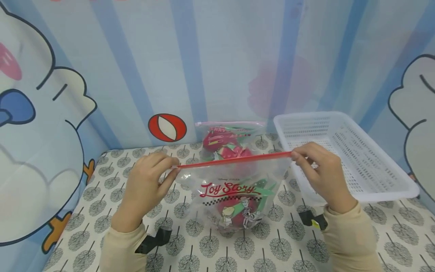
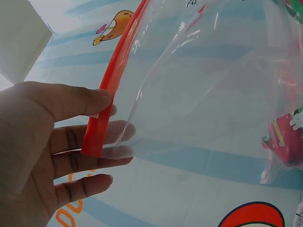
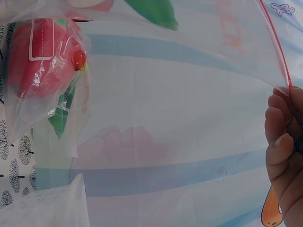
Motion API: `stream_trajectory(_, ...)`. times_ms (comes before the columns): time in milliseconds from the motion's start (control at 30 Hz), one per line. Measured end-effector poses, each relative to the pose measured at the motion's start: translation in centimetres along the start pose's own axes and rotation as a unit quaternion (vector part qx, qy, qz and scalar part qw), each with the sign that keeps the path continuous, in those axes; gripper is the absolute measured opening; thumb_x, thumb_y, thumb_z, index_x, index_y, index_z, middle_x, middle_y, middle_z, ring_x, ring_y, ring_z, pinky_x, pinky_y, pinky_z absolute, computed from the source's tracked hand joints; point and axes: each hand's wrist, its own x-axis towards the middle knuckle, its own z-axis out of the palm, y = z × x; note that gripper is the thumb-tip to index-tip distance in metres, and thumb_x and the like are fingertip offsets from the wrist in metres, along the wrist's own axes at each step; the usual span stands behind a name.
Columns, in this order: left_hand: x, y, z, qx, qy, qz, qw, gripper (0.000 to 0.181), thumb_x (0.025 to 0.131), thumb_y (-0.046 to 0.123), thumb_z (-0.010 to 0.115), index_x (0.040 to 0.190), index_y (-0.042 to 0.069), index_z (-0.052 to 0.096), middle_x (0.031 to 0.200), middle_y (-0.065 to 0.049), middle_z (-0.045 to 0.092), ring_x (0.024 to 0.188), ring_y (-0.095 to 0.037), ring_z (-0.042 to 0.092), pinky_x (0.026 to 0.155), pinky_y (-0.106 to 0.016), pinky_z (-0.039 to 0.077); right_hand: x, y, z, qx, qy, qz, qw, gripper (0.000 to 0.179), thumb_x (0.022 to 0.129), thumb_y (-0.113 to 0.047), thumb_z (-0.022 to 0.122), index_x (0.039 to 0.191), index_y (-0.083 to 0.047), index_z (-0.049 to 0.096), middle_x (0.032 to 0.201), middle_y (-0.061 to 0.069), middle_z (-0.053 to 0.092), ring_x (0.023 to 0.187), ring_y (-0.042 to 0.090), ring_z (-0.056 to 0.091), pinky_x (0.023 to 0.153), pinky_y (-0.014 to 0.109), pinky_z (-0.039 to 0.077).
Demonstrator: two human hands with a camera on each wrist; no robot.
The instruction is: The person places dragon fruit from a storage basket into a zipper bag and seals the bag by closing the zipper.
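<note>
A clear zip bag (image 1: pixel 234 189) printed "Toy Story" hangs upright between both hands, its red zip strip (image 1: pixel 234 160) stretched across the top. Inside it, low down, show red and green items, partly hidden by the print. My left hand (image 1: pixel 146 189) pinches the left end of the strip. In the left wrist view, the thumb of the left hand (image 2: pixel 52 127) presses the red strip against the fingers. My right hand (image 1: pixel 324 173) pinches the right end between thumb and fingertips; the right wrist view shows the right hand (image 3: pixel 286 137) at the bag's corner.
Behind the held bag stands a second clear bag (image 1: pixel 234 141) with a pink top strip and red and green contents. A white plastic basket (image 1: pixel 380 166) sits to the right. The patterned tablecloth (image 1: pixel 210 245) meets a striped cartoon curtain (image 1: pixel 224 64) at the back.
</note>
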Motion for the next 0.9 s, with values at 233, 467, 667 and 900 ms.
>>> stream_trajectory(233, -0.2, -0.4, 0.0, 0.001, 0.008, -0.009, 0.9999, 0.01, 0.08, 0.006, 0.073, 0.089, 0.008, 0.07, 0.084, -0.006, 0.07, 0.079, -0.027, 0.065, 0.072, -0.044, 0.052, -0.1, 0.3, -0.3, 0.003, 0.003, 0.006, 1.0, 0.01, 0.077, 0.009, 0.067, 0.083, 0.0, 0.07, 0.073, 0.007, 0.067, 0.07, -0.011, 0.049, 0.06, 0.006, 0.043)
stream_trajectory(467, 0.0, -0.7, 0.2, -0.006, 0.01, -0.012, 0.9999, 0.01, 0.08, 0.006, 0.073, 0.088, 0.007, 0.069, 0.082, -0.007, 0.07, 0.078, -0.027, 0.064, 0.07, -0.042, 0.049, -0.2, 0.4, -0.4, 0.008, -0.001, 0.009, 0.9999, 0.007, 0.079, 0.007, 0.067, 0.083, 0.001, 0.069, 0.072, 0.007, 0.066, 0.069, -0.01, 0.048, 0.059, 0.006, 0.043)
stream_trajectory(667, 0.5, -1.0, 0.7, 0.001, 0.014, -0.022, 0.9997, 0.013, 0.079, 0.004, 0.075, 0.089, 0.004, 0.066, 0.078, -0.009, 0.068, 0.074, -0.028, 0.061, 0.069, -0.043, 0.047, 0.0, 0.8, -0.2, 0.012, -0.012, 0.019, 0.9997, 0.005, 0.083, 0.006, 0.066, 0.085, 0.003, 0.069, 0.074, 0.008, 0.067, 0.071, -0.011, 0.05, 0.06, 0.006, 0.043)
stream_trajectory(900, 1.5, -1.9, 1.7, 0.017, 0.024, -0.044, 0.9986, 0.014, 0.079, 0.006, 0.076, 0.091, 0.004, 0.069, 0.078, -0.009, 0.069, 0.073, -0.028, 0.061, 0.065, -0.043, 0.046, 0.4, 1.2, 0.3, 0.003, -0.031, 0.056, 0.9979, 0.007, 0.083, 0.005, 0.067, 0.088, 0.0, 0.069, 0.073, 0.005, 0.065, 0.064, -0.008, 0.048, 0.054, 0.008, 0.041)
